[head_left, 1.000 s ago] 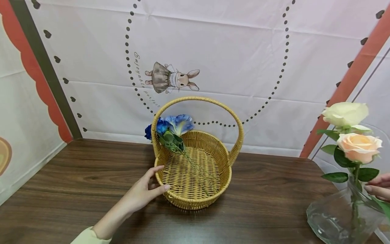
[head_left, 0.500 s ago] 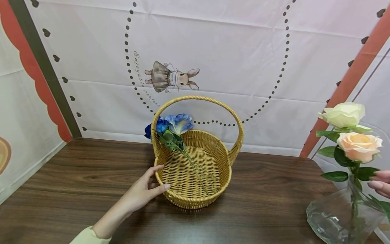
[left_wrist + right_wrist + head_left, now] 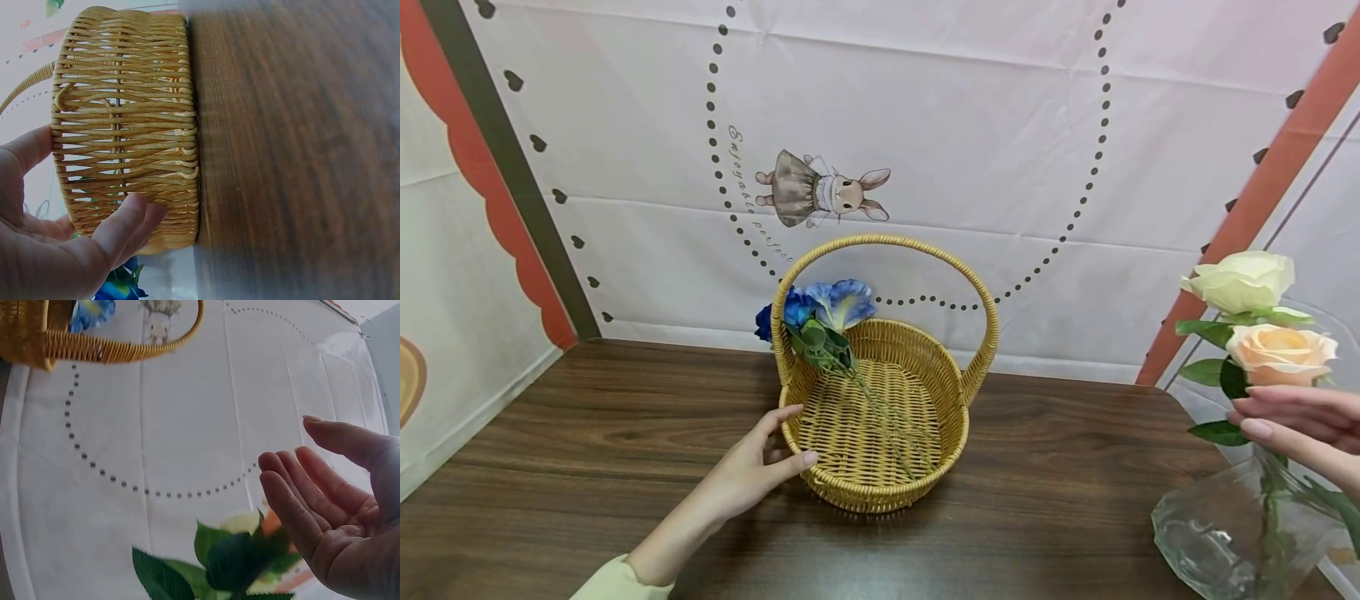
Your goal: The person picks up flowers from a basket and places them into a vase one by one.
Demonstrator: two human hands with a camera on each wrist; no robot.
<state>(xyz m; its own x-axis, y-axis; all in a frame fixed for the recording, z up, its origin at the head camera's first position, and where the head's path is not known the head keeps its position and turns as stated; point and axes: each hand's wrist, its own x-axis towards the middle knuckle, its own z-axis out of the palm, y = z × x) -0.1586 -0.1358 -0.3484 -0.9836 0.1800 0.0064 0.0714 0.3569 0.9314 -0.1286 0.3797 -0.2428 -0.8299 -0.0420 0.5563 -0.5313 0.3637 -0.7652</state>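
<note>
Our left hand grips the rim of the basket just right of it; we'd keep that hold light but steady. Blue flowers slant inside, heads beyond those fingertips. Below our right hand: glass vase; above it: white rose, peach rose. Right's relaxed, grasping nothing; we'd pinch the stem, sparing petals. Versus half a second ago: left same, right further in, overlapping the peach bloom's underside.
</note>
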